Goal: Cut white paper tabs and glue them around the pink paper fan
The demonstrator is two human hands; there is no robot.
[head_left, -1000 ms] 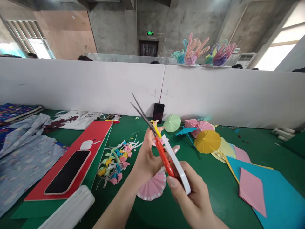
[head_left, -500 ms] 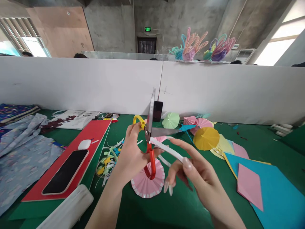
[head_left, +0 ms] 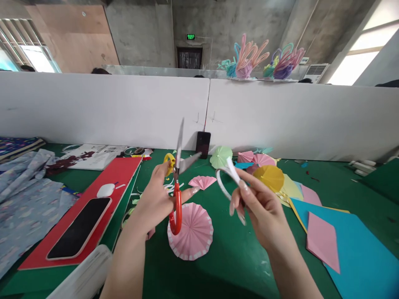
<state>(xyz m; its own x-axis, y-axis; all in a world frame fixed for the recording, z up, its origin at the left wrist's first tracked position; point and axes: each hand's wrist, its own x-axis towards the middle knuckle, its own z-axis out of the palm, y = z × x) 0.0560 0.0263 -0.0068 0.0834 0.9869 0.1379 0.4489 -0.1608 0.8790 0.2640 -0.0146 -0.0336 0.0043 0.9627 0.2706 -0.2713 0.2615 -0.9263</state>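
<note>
My left hand (head_left: 157,199) holds a pair of scissors (head_left: 177,182) by its red and yellow handles, the blades spread apart and pointing up. Between thumb and fingers, my right hand (head_left: 258,199) pinches a curled white strip (head_left: 223,189), clear of the blades. Below the scissors, a round pleated pink paper disc (head_left: 190,232) with a white-dashed rim lies on the green table (head_left: 237,265). Behind it is a small pink pleated fan (head_left: 202,182). Paper scraps lie partly hidden behind my left hand.
Small paper umbrellas in green (head_left: 221,157), pink and yellow (head_left: 268,177) stand at the back. Blue card (head_left: 361,236) and pink paper (head_left: 322,241) lie right. On the left, a phone (head_left: 79,228) rests on a red board (head_left: 120,174). Another phone (head_left: 203,144) leans against the white partition (head_left: 124,108).
The scissors have moved left and away from the white strip, which was between the blades. My right hand has drawn back to the right, and the strip now curls up.
</note>
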